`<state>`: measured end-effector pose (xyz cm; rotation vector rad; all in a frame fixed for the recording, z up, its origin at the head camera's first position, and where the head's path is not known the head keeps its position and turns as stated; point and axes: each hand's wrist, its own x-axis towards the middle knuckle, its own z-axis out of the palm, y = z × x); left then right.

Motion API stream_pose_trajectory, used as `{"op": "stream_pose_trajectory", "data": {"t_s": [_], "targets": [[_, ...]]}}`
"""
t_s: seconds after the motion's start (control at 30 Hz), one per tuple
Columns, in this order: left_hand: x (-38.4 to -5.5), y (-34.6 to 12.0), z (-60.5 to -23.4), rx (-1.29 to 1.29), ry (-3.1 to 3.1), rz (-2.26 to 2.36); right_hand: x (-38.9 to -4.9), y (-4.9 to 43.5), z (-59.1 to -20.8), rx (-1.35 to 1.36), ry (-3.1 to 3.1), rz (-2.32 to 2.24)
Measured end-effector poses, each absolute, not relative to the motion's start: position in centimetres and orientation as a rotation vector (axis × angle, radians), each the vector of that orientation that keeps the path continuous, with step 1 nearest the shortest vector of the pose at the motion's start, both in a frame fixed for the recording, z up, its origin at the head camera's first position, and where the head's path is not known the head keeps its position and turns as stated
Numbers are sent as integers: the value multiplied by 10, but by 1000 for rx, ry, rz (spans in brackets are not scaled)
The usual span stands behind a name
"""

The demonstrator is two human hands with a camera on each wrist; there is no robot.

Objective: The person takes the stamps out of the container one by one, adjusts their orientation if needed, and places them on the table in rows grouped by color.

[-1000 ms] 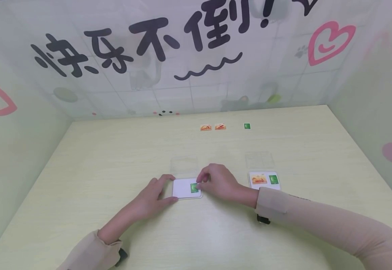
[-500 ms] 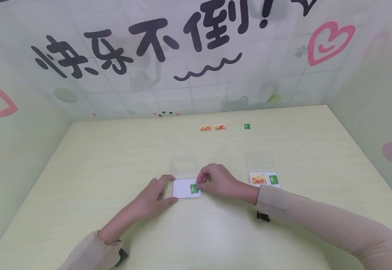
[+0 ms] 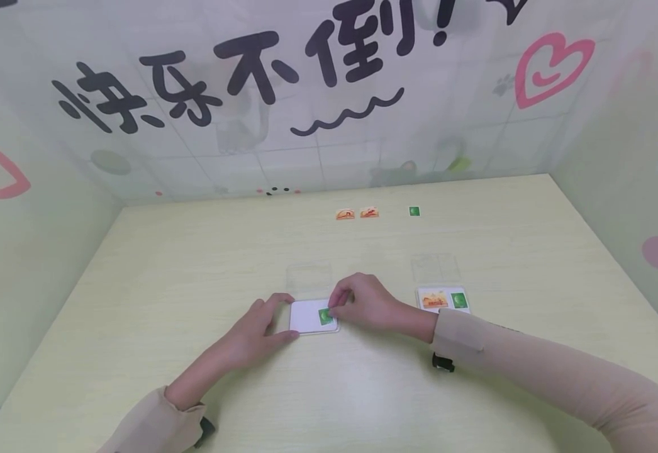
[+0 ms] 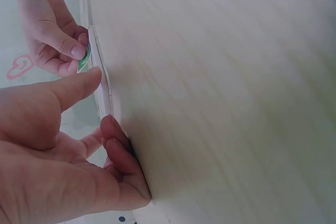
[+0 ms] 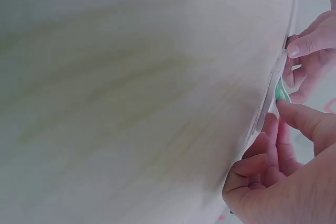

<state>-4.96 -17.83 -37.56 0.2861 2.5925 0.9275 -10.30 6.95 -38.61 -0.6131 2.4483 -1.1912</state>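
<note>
The table (image 3: pixel 363 402) has a smooth wood-grain surface, like laminate, with a soft satin sheen toward the front. On it, the white card case (image 3: pixel 304 316) looks like smooth, hard plastic, clear at the edge. The green stamp (image 3: pixel 324 317) at its corner is thin, printed and papery. The transparent lid (image 3: pixel 309 275) is glossy clear plastic. Both sleeves (image 3: pixel 538 358) are matt beige cloth, softly creased; the wrist device (image 3: pixel 443 362) looks like black plastic. The wall covering (image 3: pixel 193 182) is smooth printed sheeting, faintly shiny.
</note>
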Motion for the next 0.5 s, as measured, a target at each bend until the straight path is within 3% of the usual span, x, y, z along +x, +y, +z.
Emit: {"op": "stream_pose_trajectory", "data": {"t_s": [0.5], "targets": [[-50,-178,-376,271,2586,932,-103,71,-384,-606,2412,-1251]]}}
